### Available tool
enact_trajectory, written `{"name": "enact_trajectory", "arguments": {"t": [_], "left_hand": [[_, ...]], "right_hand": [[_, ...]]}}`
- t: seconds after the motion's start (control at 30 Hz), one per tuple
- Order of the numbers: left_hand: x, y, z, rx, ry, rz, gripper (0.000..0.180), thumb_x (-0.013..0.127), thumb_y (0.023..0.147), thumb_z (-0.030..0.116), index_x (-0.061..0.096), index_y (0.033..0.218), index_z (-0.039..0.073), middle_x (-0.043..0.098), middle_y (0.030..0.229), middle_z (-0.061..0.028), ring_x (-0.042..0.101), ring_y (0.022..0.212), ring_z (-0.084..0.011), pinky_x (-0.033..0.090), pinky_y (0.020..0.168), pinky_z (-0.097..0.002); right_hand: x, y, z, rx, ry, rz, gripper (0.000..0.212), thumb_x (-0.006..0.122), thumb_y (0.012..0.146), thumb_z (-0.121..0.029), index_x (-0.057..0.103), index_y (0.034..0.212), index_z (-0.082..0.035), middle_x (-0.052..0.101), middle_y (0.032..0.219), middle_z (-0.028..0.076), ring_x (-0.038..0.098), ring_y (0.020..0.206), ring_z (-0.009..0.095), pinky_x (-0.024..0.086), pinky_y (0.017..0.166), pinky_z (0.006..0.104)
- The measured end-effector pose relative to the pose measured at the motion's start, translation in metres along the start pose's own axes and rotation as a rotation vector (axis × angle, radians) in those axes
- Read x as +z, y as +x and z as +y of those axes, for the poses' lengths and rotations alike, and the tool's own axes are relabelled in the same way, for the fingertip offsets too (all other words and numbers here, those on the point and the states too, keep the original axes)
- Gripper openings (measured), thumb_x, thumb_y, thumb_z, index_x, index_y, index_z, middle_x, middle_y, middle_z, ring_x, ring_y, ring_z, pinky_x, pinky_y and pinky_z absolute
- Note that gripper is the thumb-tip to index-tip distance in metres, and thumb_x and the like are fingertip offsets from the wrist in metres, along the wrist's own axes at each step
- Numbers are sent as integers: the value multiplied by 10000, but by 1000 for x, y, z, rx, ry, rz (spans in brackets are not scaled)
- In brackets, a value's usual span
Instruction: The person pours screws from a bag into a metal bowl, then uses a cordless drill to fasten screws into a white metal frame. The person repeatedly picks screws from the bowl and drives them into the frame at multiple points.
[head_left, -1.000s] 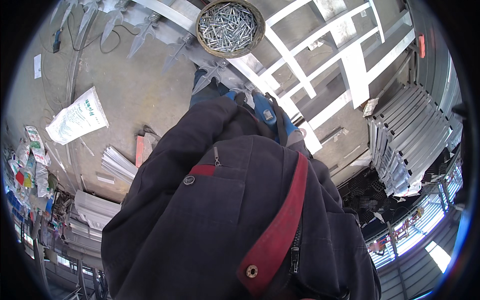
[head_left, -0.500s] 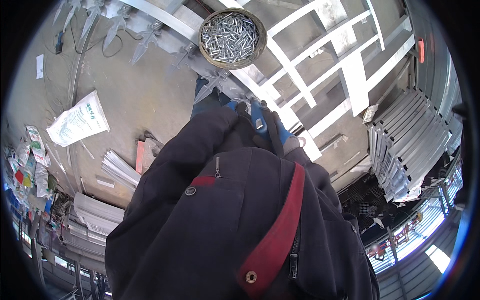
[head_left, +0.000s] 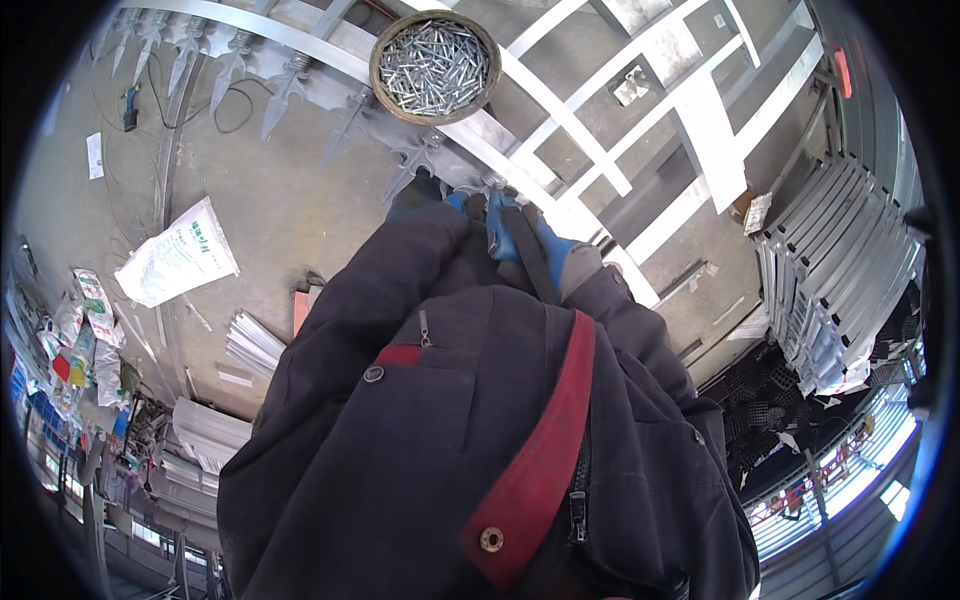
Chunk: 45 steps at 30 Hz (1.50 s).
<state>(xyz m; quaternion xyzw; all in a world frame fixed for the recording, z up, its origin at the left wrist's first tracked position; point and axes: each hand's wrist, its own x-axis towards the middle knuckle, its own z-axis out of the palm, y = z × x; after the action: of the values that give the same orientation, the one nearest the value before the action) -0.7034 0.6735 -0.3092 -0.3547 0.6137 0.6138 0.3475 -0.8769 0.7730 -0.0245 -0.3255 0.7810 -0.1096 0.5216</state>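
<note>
My right hand [head_left: 556, 246], in a blue glove with a grey cuff, is closed round a blue-and-black tool [head_left: 502, 228] whose exact kind I cannot make out. Just left of it is my left hand [head_left: 459, 200], also gloved in blue; the sleeve hides most of it and its fingers. Both hands are close together at the near edge of a white metal frame [head_left: 570, 120]. Grey spear-shaped finials [head_left: 415, 160] line that edge, one just beyond my left hand. Ahead of the hands, a round bucket [head_left: 376, 75] on the frame holds many silver, rivet-like pins [head_left: 437, 68].
A white printed sack [head_left: 180, 253] lies on the floor at left, below a cable [head_left: 240, 110]. Stacked metal profiles [head_left: 840, 265] stand at right beside dark mesh pieces [head_left: 750, 410]. White strips [head_left: 255, 345] and piled bags [head_left: 95, 310] are at lower left.
The view has shifted, so the bucket and frame appear farther left and the sack lower. The blue-and-black tool has turned slightly to the left. Both hands stay at the frame's edge.
</note>
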Motion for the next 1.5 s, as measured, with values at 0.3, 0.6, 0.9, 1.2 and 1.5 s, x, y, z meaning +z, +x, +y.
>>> {"name": "enact_trajectory", "arguments": {"t": [0.3, 0.6, 0.9, 1.2, 1.5], "left_hand": [[-5, -8, 13, -65, 24, 15, 582, 741, 926, 408, 627, 1324, -1, 737, 1140, -186, 702, 1086, -288, 540, 949, -389], [-12, -24, 33, -191, 49, 61, 585, 778, 909, 361, 620, 1340, -2, 744, 1132, -176, 710, 1068, -278, 547, 938, -391], [-7, -18, 16, -12, -90, 18, 681, 504, 1002, 641, 674, 1240, 26, 743, 1084, -168, 699, 997, -267, 522, 909, -411], [6, -3, -4, 44, -177, 23, 495, 553, 1034, 513, 692, 1128, 47, 731, 929, -107, 662, 828, -181, 510, 774, -343], [-7, -23, 10, 63, 34, 74, 571, 522, 1023, 549, 646, 1330, 83, 715, 1211, -205, 693, 1119, -357, 520, 972, -428]], "right_hand": [[-19, -60, 28, -13, 296, 118, 892, 782, 898, -401, 350, 1579, -20, 624, 1384, 227, 635, 1258, 305, 508, 1013, 388], [56, 4, 120, -63, -72, 700, 916, 816, 823, -331, 341, 1584, -150, 636, 1249, 256, 697, 969, 438, 578, 796, 491], [104, 34, 171, 34, -119, 690, 986, 845, 784, -246, 308, 1604, -142, 598, 1353, 251, 644, 1113, 479, 540, 921, 522], [105, 25, 179, 68, -35, 632, 979, 797, 830, -260, 240, 1623, -118, 591, 1377, 256, 634, 1182, 448, 534, 970, 475], [74, 18, 153, 165, -107, 610, 825, 750, 874, -394, 399, 1547, -72, 630, 1314, 279, 646, 1167, 438, 538, 958, 479]]}}
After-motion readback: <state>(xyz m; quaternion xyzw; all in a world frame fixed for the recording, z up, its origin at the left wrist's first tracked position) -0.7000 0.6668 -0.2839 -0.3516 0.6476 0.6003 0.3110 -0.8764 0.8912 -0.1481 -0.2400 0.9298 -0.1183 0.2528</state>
